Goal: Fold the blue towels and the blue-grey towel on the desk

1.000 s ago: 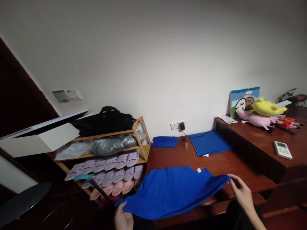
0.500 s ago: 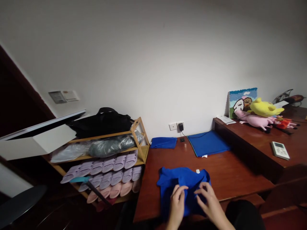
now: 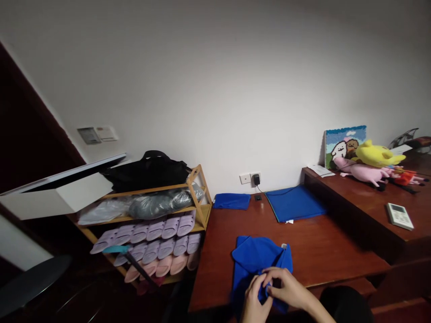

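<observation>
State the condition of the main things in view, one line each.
Front blue cloth: crumpled, bunched between left hand and right hand
Small blue cloth: folded, flat
Large blue cloth: flat
Black plug: plugged in
Slippers: lined up in rows
Picture: upright
Yellow plush toy: lying down
White handheld device: lying screen up

L hand [image 3: 256, 301] & R hand [image 3: 286, 287], both bare, over near edge of desk [image 3: 215, 251]: slim, longish fingers, narrow thumbs; nails too small to tell. R forearm [image 3: 317, 307], in front of desk's near edge, also bare as far as it shows: slim, smooth outline. L arm mostly out of view. Just off desk's near edge, beside R forearm, a rounded blk shape [image 3: 345, 306], looks like clothed knee: plain, v. dark; fabric, seams etc. too dim to tell.
</observation>
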`<action>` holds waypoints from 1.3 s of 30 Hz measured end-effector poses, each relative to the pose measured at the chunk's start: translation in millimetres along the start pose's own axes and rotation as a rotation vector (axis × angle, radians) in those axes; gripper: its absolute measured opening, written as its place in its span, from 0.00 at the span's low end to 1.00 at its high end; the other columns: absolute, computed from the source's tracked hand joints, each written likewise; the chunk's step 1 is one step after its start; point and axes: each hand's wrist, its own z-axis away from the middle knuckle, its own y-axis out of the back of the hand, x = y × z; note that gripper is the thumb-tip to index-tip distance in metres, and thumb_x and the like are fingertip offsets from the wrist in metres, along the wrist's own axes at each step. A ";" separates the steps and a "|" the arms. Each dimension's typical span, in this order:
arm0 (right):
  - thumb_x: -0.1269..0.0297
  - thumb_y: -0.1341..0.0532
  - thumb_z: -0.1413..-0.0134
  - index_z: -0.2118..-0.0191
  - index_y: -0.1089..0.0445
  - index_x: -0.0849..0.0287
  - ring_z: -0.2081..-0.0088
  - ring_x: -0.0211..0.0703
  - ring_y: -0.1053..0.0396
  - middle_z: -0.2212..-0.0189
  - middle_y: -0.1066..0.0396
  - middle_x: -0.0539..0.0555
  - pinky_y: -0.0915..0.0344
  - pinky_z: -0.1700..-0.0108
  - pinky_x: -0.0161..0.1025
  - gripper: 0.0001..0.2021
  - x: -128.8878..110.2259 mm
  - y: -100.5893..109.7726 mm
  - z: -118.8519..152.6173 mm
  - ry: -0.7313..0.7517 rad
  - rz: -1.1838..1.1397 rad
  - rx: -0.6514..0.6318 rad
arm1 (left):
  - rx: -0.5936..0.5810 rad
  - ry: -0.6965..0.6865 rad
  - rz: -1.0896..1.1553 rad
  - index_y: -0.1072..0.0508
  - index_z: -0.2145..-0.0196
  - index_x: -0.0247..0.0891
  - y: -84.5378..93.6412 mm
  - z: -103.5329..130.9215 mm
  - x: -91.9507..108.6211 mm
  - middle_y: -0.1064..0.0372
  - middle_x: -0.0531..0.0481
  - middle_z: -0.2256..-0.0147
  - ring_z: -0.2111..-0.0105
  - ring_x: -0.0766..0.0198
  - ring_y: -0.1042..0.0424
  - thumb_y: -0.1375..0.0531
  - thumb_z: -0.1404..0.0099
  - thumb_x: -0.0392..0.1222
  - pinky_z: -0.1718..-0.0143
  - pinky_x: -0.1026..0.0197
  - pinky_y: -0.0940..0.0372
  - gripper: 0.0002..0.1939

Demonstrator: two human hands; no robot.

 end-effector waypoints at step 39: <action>0.26 0.35 0.54 0.64 0.18 0.48 0.57 0.58 0.22 0.60 0.19 0.61 0.27 0.53 0.54 0.29 -33.2 269.2 90.5 0.181 0.345 1.031 | 0.761 0.169 0.405 0.23 0.71 0.40 272.0 -47.4 70.6 0.25 0.52 0.73 0.74 0.59 0.28 0.33 0.53 0.56 0.76 0.60 0.31 0.17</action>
